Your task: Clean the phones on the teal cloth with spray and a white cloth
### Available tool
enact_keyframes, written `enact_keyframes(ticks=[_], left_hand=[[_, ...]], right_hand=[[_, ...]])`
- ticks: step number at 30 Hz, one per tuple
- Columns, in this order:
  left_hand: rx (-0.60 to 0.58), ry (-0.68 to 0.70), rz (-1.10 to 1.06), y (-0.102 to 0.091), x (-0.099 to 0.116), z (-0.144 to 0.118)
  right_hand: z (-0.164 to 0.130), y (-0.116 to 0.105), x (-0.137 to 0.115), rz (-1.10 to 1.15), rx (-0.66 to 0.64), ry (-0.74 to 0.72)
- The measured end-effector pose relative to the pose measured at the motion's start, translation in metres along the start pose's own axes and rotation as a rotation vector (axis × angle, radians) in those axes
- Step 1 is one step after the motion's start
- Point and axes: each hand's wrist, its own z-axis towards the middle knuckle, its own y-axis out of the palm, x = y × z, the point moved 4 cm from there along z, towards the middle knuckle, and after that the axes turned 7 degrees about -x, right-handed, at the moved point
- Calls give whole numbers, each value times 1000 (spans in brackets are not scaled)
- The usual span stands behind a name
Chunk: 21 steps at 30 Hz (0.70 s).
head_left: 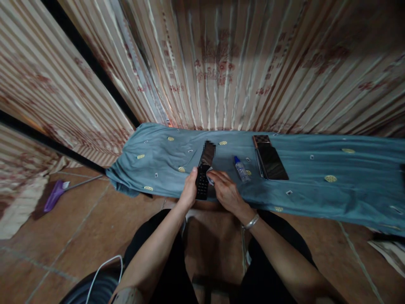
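Observation:
A black flip phone [201, 185], unfolded with its keypad facing up, is gripped along its left side by my left hand [190, 188]. My right hand [225, 189] pinches a small pale cloth [209, 176] against the phone's right edge, near the hinge. The phone's upper half looks dark and glossy, and its top end is blurred out. To the right of my right hand, a small clear bottle with a blue cap [241, 169] lies on the blue-green cloth cover [303, 169].
Further right lie a black-screened smartphone [274, 162] and a brown checkered item [262, 139] partly under it. Striped curtains [218, 63] hang behind. Black poles [95, 63] stand at left. A purple broom [54, 195] rests on the tiled floor, and a white cable [103, 266] loops at lower left.

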Motion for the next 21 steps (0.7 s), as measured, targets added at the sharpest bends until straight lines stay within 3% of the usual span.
enact_keyframes(ticks=[3, 9, 17, 21], left_hand=[[6, -22, -60, -2, 3, -6], [32, -245, -270, -8, 5, -20], [94, -299, -341, -20, 7, -23], [112, -244, -327, -25, 4, -15]], right_hand=[[0, 2, -1, 8, 16, 5], [4, 14, -7, 75, 47, -7], [12, 33, -2, 137, 74, 88], [14, 38, -3, 104, 55, 80]])
